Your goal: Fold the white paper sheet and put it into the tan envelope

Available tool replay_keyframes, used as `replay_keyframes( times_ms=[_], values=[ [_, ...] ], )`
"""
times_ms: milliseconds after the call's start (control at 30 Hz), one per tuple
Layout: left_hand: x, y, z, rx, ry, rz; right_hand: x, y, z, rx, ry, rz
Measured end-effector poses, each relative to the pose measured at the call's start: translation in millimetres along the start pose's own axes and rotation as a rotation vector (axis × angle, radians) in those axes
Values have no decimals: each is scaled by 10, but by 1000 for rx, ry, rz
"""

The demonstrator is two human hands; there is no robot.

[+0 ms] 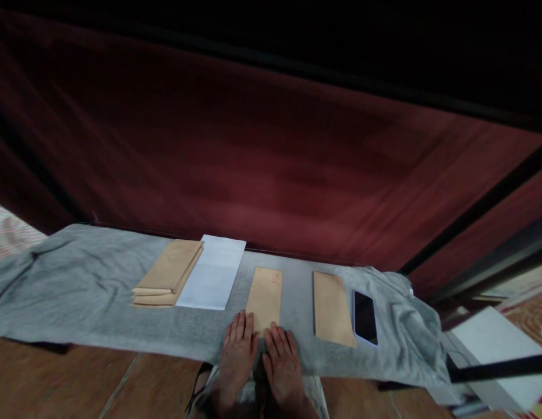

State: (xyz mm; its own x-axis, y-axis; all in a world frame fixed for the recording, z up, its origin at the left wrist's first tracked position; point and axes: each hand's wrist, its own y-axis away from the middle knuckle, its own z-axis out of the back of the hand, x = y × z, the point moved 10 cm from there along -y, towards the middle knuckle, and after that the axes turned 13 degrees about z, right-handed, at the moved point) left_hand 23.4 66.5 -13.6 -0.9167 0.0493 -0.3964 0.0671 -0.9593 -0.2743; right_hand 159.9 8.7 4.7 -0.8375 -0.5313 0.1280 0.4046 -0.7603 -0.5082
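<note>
A brown paper envelope (265, 294) lies upright on the grey cloth straight ahead of me. My left hand (238, 351) rests flat over its lower left corner, fingers stretched forward. Over the lower right corner lies my right hand (283, 359), palm down with its fingers extended. The fingertips cover part of the envelope's near edge. Further left is a stack of brown envelopes (169, 266), partly overlapping a sheet of white paper (213, 272). Another brown envelope (333, 308) lies by itself to the right.
A phone (365, 317) with a dark screen lies right of the single envelope. Grey cloth (100, 308) drapes the low surface, wrinkled at both ends. A dark red panel (271, 169) rises behind it. Brown floor tiles (161, 384) show below, and a white box (502, 349) stands at right.
</note>
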Motion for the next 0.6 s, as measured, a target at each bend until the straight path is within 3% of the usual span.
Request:
replay_keyframes(
  times_ms=[233,400,500,600],
  values=[
    [18,-288,135,68,169,143,-8,-11,-53,59,-1,-33],
    [154,-430,-35,214,595,300,4,-43,-69,30,-13,-74],
    [18,-423,-84,295,779,337,-58,-102,-13,-26,-18,-160],
    [-301,-381,12,348,884,270,-228,-197,56,-54,-93,-276]
  ],
)
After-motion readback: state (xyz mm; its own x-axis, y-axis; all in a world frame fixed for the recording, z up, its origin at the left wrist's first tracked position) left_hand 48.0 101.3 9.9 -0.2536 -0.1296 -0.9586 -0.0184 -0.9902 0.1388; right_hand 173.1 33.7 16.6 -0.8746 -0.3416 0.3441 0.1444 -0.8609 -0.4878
